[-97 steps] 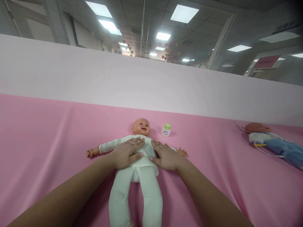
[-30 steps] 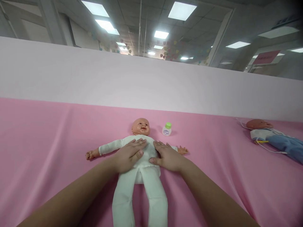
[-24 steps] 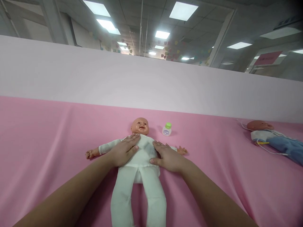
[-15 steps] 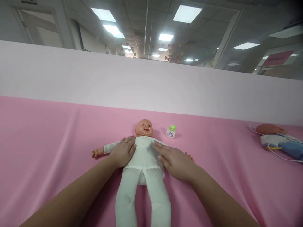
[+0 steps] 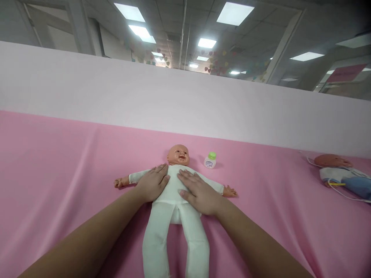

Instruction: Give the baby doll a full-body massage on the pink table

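Observation:
A baby doll (image 5: 177, 193) with a white cloth body lies on its back, head away from me and arms stretched out sideways. My left hand (image 5: 153, 182) lies flat along the left side of its chest, near the shoulder, fingers out and holding nothing. Across the right part of the chest rests my right hand (image 5: 199, 191), open, fingertips near the middle of the torso. Just beyond it, right of the doll's head, stands a small clear bottle (image 5: 210, 161) with a green cap. My palms hide parts of the doll's sides.
Pink cloth (image 5: 72, 162) with some folds covers the surface. At the far right lies a second doll (image 5: 342, 173) in white and blue, with a pale tube and a yellow piece on it. A white low wall (image 5: 174, 100) with glass above it runs along the back.
My right hand has moved left, farther onto the doll's chest, uncovering the doll's right-side arm and hand. My left hand stays in place. The view has shifted slightly.

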Demonstrator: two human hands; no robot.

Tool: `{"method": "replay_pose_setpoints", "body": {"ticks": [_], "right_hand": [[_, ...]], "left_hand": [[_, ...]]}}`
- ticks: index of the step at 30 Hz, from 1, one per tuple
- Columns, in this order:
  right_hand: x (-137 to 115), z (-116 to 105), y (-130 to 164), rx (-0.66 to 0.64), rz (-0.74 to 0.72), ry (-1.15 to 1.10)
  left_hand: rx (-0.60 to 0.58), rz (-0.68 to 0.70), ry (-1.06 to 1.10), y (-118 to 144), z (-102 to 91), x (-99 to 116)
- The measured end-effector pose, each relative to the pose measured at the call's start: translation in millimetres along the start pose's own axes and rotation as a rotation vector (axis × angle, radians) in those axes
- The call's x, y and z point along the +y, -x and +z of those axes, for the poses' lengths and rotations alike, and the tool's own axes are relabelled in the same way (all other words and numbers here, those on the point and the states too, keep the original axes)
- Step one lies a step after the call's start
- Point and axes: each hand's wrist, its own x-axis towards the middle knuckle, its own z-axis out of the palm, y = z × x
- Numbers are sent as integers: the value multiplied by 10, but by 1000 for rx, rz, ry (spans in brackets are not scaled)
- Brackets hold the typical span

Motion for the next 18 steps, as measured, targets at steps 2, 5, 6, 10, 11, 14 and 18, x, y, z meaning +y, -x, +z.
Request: {"method": "replay_pose_setpoints", "body": {"ticks": [2, 5, 6, 10, 11, 14, 18], "right_hand": [[134, -17, -68, 24, 71, 13], [255, -45, -75, 32, 161, 39], [279, -53, -54, 28, 192, 58], [323, -78, 74, 6, 295, 129], [325, -80, 100, 6, 305, 133], [324, -73, 132, 22, 302, 124], [340, -43, 113, 48, 278, 115]], "left_hand": [[0, 9, 3, 4, 0, -2], [-15, 14, 2, 22, -14, 4], [-18, 13, 4, 29, -18, 5], [-26, -12, 5, 34, -24, 4], [-22, -18, 4, 35, -35, 11], [3, 1, 24, 83, -154, 101], [-54, 225, 238, 308, -504, 432]]}}
